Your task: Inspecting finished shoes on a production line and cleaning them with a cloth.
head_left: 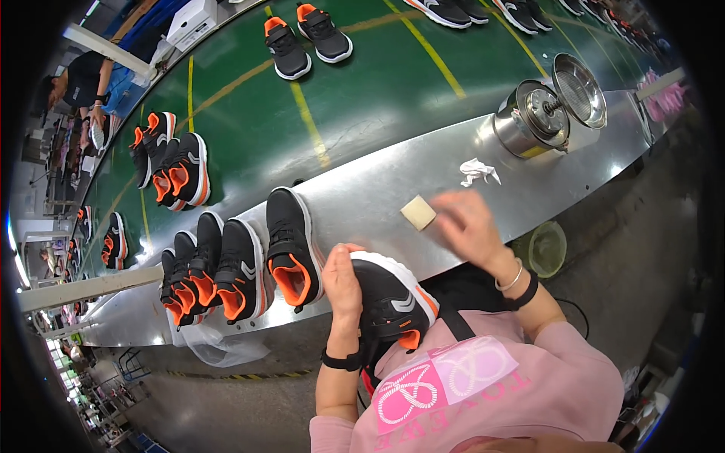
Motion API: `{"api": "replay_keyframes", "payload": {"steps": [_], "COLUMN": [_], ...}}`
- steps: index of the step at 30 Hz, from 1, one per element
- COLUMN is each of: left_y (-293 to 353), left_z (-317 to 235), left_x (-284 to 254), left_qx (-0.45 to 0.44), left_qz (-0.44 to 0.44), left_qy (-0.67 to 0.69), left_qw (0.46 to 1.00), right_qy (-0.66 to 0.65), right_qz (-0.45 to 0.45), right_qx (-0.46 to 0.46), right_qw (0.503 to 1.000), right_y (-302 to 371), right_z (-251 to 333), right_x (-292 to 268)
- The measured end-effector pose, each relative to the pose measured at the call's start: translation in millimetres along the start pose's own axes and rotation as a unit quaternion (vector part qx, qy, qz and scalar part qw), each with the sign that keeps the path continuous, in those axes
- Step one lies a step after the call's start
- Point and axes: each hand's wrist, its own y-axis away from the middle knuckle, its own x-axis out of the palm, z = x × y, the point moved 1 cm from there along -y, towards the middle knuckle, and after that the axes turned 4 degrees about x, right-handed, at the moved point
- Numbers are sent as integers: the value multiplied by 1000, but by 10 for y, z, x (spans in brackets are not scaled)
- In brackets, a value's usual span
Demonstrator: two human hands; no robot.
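Note:
My left hand is closed on a black sneaker with orange lining and a white sole, gripping it by the toe end. The shoe is tilted in front of my chest, its white sole edge turned up and away. Over the metal ledge, my right hand is smeared by motion. A small cream-coloured square block lies right by its fingertips; whether they touch it I cannot tell. Farther off on the ledge is a crumpled white cloth or tissue.
Several matching sneakers line the ledge to my left. More pairs sit on the green conveyor belt beyond. A metal pot with a hinged lid stands at the right. A greenish bin is below. Another person works at far left.

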Motion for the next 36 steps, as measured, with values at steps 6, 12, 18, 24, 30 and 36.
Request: {"api": "replay_keyframes", "payload": {"steps": [6,12,18,24,30,36], "left_y": [-143,-221,-231,-245,-260,-283], "left_z": [127,271,313,300,265,270], "left_x": [95,17,-7,15,39,78], "left_qx": [-62,-29,-9,1,-7,-17], "left_qz": [23,34,45,48,52,46], "left_qy": [24,17,27,16,29,29], "left_qw": [998,999,999,999,998,998], "right_qy": [173,79,-91,-219,-191,-193], "right_qz": [-46,-73,46,136,154,131], "right_qx": [116,135,108,22,-11,26], "right_qw": [977,985,989,966,969,972], "right_y": [-258,-288,-381,-415,-283,-385], "right_z": [-441,-739,-129,533,620,689], "right_x": [-267,-165,41,386,486,622]}}
